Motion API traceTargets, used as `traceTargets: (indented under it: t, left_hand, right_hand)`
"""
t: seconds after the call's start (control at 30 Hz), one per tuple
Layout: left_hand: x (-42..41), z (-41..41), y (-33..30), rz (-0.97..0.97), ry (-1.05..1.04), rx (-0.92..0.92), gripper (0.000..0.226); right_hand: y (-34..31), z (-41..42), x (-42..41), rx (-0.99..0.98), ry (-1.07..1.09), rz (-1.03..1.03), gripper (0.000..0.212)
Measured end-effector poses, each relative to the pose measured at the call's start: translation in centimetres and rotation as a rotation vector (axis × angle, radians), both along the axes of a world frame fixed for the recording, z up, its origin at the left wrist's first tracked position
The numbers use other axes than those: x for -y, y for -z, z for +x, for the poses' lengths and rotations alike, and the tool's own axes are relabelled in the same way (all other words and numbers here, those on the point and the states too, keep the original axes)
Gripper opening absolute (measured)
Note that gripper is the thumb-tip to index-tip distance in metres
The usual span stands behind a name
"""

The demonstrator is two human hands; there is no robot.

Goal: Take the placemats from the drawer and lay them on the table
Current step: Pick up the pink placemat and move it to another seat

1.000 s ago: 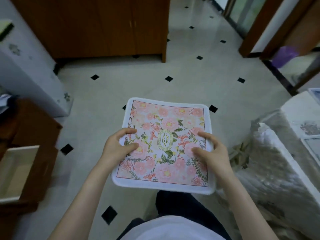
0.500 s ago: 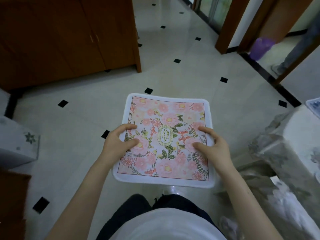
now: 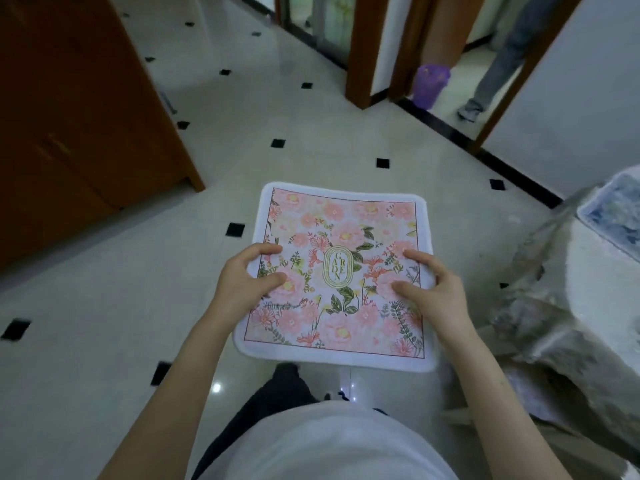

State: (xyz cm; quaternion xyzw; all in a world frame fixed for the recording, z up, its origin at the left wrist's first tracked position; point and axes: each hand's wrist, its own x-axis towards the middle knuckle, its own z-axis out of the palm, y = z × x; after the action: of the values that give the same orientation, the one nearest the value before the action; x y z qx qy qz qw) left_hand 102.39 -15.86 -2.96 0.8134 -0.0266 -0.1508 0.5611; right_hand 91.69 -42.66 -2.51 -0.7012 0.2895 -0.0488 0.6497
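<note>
head view looks down on a square placemat with a white border and a pink floral print [image 3: 341, 271], held flat in the air above a pale tiled floor with small black diamond insets [image 3: 104, 306]. the left hand [image 3: 242, 280] grips the mat's left edge, thumb and forefinger lying on the printed face and the other fingers hidden beneath. the right hand [image 3: 434, 287] clasps the right edge in the same way, thumb and forefinger on top. an oval gold emblem with lettering sits at the mat's centre, between the two hands. a table draped in a crumpled pale cloth [image 3: 568, 306] stands just to the right of the mat, apart from it, and a blue-patterned mat [image 3: 613, 220] lies on its top near the frame edge. a brown wooden cabinet [image 3: 76, 116] fills the upper left. a purple translucent bin [image 3: 431, 84] stands in a doorway at the upper right, near another person's leg in grey trousers [image 3: 498, 67].
</note>
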Motion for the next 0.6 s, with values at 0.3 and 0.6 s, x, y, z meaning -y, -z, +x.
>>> traceTargets:
  t: [0.3,0.6]
  left_hand:
    - [10.7,20.7,-4.0,0.007,0.361,0.049,0.037]
    - [27.7,33.2,-3.2,-0.043,0.597,0.042,0.037]
  right_hand:
    - [-3.2,11.5,5.6,0.052,0.363,0.001,0.047]
    - [-3.2,19.8,17.4,0.120,0.590,0.117,0.046]
